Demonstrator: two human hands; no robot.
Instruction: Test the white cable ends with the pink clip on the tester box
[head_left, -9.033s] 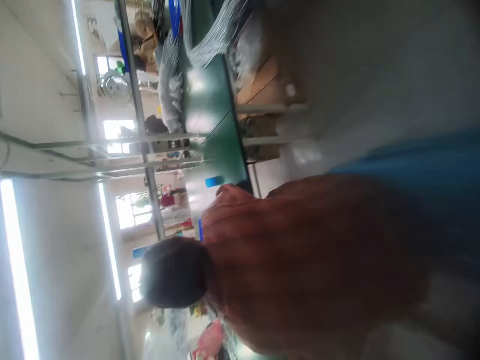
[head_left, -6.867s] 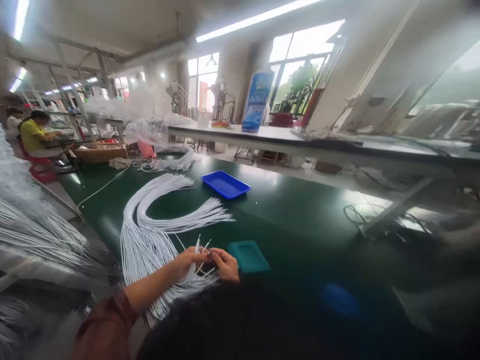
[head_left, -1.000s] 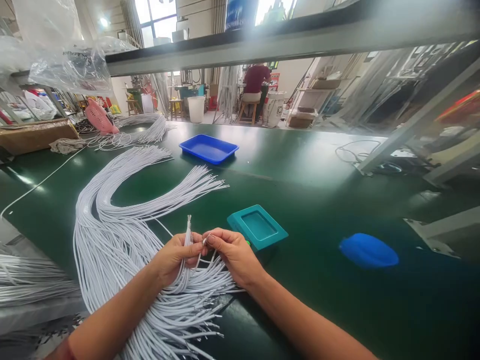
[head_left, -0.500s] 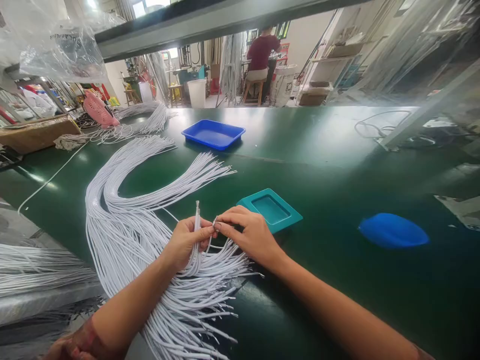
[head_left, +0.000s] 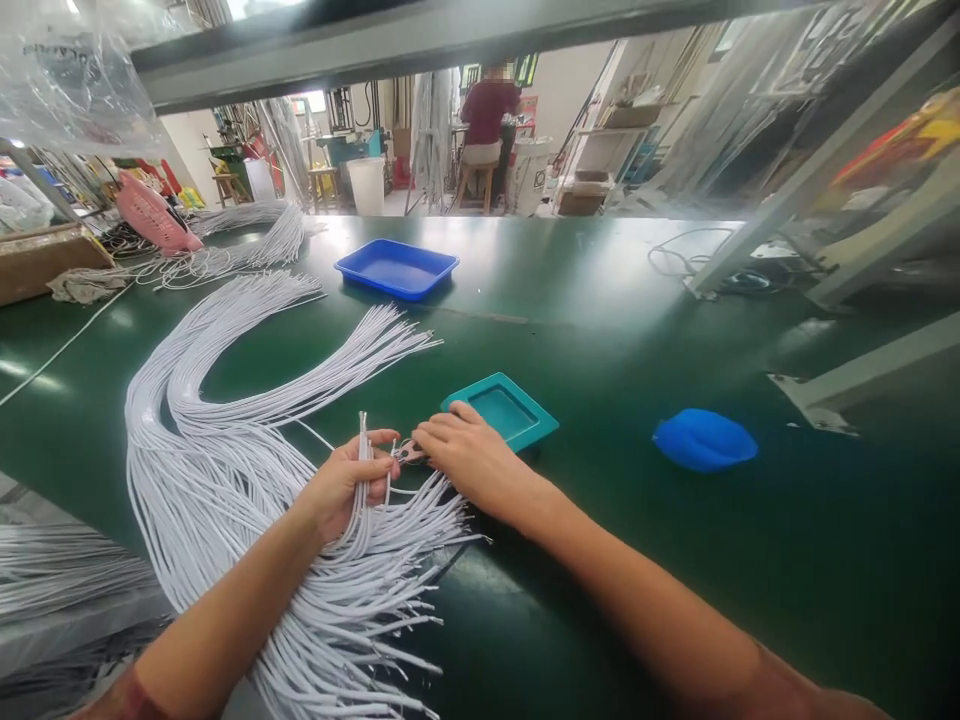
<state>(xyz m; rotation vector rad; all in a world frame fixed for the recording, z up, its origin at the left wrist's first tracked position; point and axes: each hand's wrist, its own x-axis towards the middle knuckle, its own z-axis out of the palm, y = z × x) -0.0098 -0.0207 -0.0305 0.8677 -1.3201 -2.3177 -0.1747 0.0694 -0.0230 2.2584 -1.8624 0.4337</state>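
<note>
My left hand (head_left: 341,490) is closed round several white wires (head_left: 364,450), whose stripped ends point upward between thumb and fingers. One more wire end (head_left: 394,447) stands at its fingertips, leaning toward the right. My right hand (head_left: 469,450) is curled just to the right, fingers pinched together. Between the two hands shows a small pinkish, shiny bit with thin strand-like lines (head_left: 410,452), too small to make out. Under and around my left hand lies a big bundle of white wires (head_left: 240,480), its stripped tips fanned toward the right. Behind my right hand sits a teal tray (head_left: 536,432).
A blue tray (head_left: 397,290) stands farther back on the green table (head_left: 600,340). To the right lies a rounded blue object (head_left: 705,440) near metal frame legs (head_left: 814,400). A pink basket (head_left: 154,215) and coiled wires are at the back left. A person (head_left: 487,115) sits in the background.
The view has shifted, so the table things appear farther left. My right hand has drawn slightly away from my left fingertips and turned palm down. The left still holds the wires.
</note>
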